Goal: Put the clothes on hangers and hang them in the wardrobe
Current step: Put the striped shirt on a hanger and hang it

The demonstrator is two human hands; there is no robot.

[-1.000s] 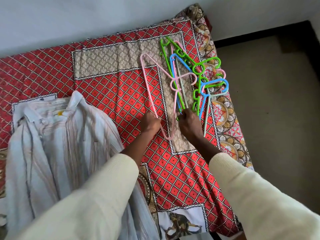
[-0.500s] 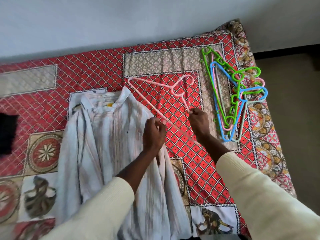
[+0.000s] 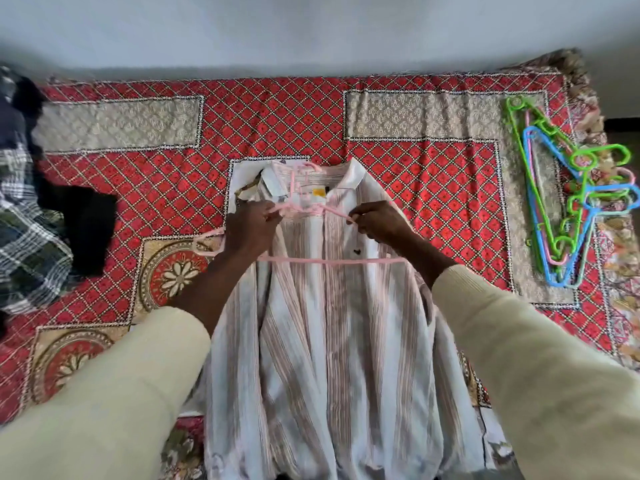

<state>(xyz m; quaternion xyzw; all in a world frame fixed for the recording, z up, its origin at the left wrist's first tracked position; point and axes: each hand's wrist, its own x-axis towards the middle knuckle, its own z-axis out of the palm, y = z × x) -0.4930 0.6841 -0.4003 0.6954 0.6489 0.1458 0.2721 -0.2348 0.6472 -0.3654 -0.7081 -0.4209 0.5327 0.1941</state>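
Striped shirt [image 3: 332, 334] lies flat, front up, on the bed [image 3: 277, 119], collar toward the wall. Pink hanger [image 3: 329, 260] sits over the chest and collar area, hook up near the collar, bottom bar running across the chest. Left hand [image 3: 251, 226] pinches the hanger's left shoulder arm; right hand [image 3: 379, 225] pinches the right shoulder arm. Both hands are closed around the thin plastic, fingers curled. The hanger's left tip pokes out past the shirt's edge, over the bedspread.

Stage, as a guess: hanger positioned on top of the shirt, not yet inside it. The shirt looks buttoned at least partway, hard to tell with the blur.

Risks:
- if the placket is closed, the hanger has to go in through the neck or hem; forcing it could strain the collar or bend the thin hanger
- one shoulder seated and the other missed, so the shirt slides off when lifted
- hook snagging the collar label
- loose fabric bunching under the bar

Spare hangers [image 3: 568, 202], green, blue and pink, are piled at the right end of the bed, well apart from the shirt. Checked cloth [image 3: 24, 216] and a dark garment [image 3: 86, 223] sit at the left edge, waiting. Wardrobe not in view
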